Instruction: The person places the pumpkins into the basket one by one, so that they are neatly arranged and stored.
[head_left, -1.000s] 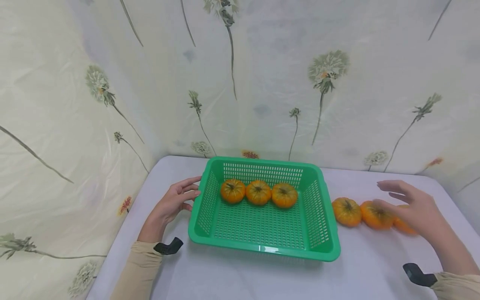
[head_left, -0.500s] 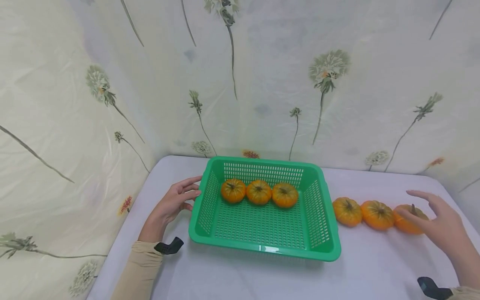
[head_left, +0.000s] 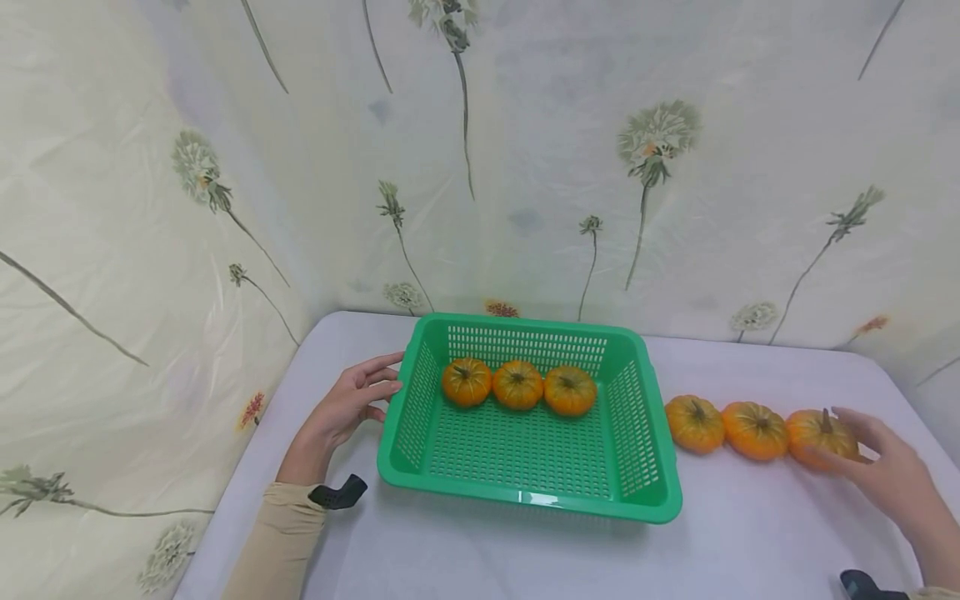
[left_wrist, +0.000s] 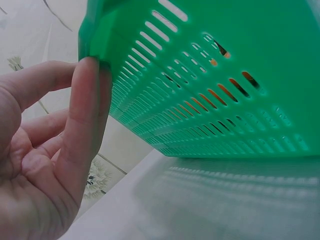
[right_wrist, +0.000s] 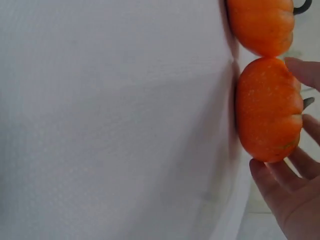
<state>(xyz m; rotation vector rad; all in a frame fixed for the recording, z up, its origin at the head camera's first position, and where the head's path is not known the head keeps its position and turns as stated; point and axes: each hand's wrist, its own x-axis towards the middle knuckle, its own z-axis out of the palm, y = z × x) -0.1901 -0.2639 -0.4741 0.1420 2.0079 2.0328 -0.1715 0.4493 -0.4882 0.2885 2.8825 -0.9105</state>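
Note:
A green slotted plastic basket [head_left: 600,508] stands on the table, with three small orange pumpkins inside along its back, one of them the middle pumpkin [head_left: 517,385]. At the basket's left rim, my left hand [head_left: 348,404] touches with nearly straight fingertips, seen right under the rim in the left wrist view. Right of the basket, three more pumpkins lie in a row. My right hand [head_left: 885,467] is around the outermost pumpkin [head_left: 819,439], fingers and thumb at its opposite sides. In the right wrist view, fingertips [right_wrist: 257,167] meet that pumpkin's lower edge.
The other two loose pumpkins are a nearer pumpkin [head_left: 695,423] close to the basket's right side and a middle one [head_left: 756,430]. A white cloth covers the table [head_left: 465,558]. Behind it hangs a flower-printed curtain [head_left: 525,167].
My right hand has moved right from over the row of loose pumpkins and come down around the outermost one. My left hand and the basket have stayed in place.

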